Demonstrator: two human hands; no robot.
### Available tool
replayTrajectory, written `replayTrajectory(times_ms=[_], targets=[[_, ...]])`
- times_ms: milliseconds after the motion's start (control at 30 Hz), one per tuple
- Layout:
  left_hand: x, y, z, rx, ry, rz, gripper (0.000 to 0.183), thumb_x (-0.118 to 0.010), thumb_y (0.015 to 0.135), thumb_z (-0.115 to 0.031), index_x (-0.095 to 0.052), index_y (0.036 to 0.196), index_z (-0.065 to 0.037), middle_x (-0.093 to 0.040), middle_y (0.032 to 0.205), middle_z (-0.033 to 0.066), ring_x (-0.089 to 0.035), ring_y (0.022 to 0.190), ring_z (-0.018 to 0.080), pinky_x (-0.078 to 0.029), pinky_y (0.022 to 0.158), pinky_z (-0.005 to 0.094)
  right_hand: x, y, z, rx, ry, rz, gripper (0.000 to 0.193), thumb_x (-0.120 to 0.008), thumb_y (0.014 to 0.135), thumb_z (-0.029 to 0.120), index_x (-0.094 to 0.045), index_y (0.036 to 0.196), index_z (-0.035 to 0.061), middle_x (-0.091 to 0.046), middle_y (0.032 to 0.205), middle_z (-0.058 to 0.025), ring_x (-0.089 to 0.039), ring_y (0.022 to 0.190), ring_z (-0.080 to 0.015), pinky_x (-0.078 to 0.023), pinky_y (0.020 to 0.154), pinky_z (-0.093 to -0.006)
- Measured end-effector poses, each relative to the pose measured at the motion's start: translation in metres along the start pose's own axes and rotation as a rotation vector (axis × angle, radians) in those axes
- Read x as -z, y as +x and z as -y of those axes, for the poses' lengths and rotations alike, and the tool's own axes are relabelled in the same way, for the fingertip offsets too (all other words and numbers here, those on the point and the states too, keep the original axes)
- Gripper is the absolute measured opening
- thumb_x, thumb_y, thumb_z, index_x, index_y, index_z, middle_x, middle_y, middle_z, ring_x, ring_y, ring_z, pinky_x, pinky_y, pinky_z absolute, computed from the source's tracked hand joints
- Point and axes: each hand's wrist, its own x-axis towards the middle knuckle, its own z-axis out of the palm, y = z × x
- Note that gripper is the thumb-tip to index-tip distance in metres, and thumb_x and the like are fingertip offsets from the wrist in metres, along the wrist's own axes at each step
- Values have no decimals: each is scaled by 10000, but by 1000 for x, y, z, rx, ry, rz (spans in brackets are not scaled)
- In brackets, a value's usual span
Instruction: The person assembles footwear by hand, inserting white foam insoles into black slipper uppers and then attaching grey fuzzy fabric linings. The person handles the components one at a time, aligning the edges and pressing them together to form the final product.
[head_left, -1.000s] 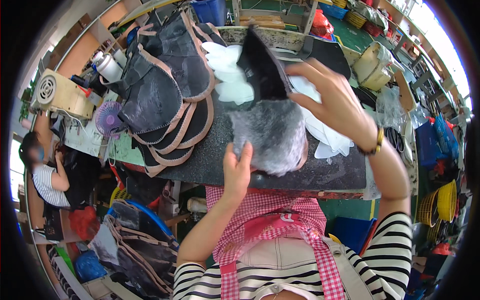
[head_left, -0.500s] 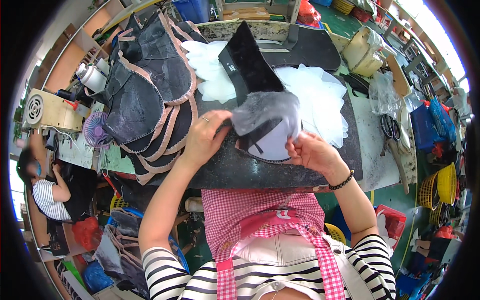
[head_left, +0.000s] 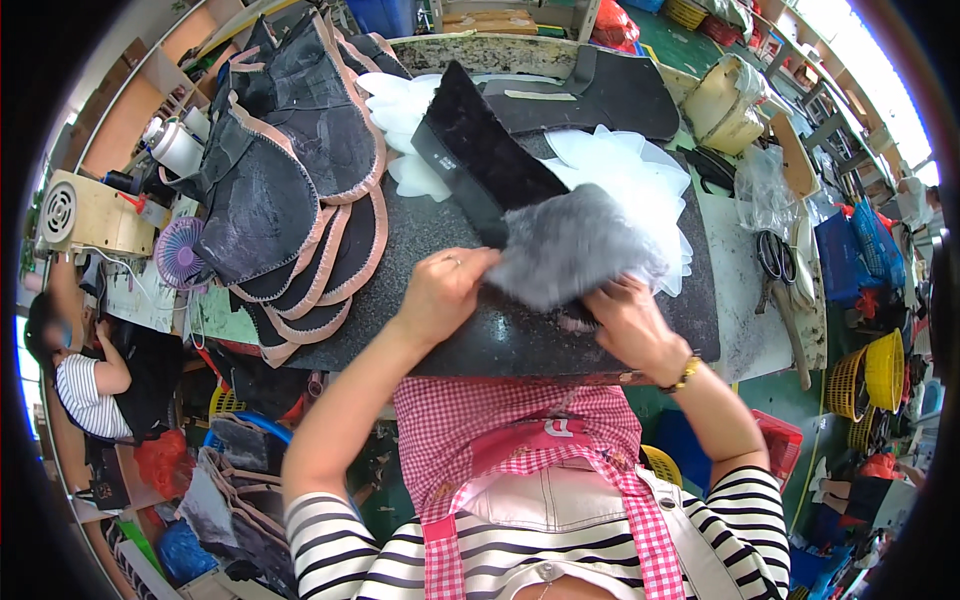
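A boot upper with a black shaft point(head_left: 490, 150) and fuzzy grey fur lining point(head_left: 575, 245) lies at the middle of the dark worktable. My left hand point(head_left: 445, 295) is closed, its fingertips pinching the fur's left edge. At the right, the bent fingers of my right hand point(head_left: 635, 325) are closed on the lower edge of the same piece, partly tucked under it. Blur smears the fur between my hands. Thin white scalloped sheets point(head_left: 635, 190) fan out behind and to the right, with more white sheets point(head_left: 400, 110) at the left.
Black pieces with pinkish stitched edges point(head_left: 270, 200) are stacked at the left. Another black piece point(head_left: 625, 95) lies at the back. Scissors point(head_left: 775, 255) and a clear plastic bag point(head_left: 765, 185) rest at the right. A purple fan point(head_left: 180, 252) stands left; a person point(head_left: 95, 385) sits beyond.
The grey fur has flopped over toward me and right, covering the pale inside that showed before. My right hand has turned and moved slightly right and down; my left hand shifted right.
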Motion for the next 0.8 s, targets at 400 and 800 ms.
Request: replayTrajectory(times_ms=[400, 800], targets=[[16, -40, -49, -379, 312, 240, 297, -619, 730, -81, -671, 983, 66, -651, 1034, 159, -641, 954, 273, -522, 878, 374, 16, -25, 56, -434, 899, 309, 362, -715, 866, 240, -635, 1158, 40, -606, 1211, -97, -573, 1080, -235, -433, 971, -374], [27, -33, -36, -574, 380, 360, 318, -626, 654, -86, -676, 933, 57, -658, 922, 153, -651, 879, 251, -541, 814, 354, 13, -13, 52, -851, 883, -33, 464, -706, 876, 279, -573, 1222, 1, -618, 1170, -66, -588, 1049, -159, -507, 818, -299]])
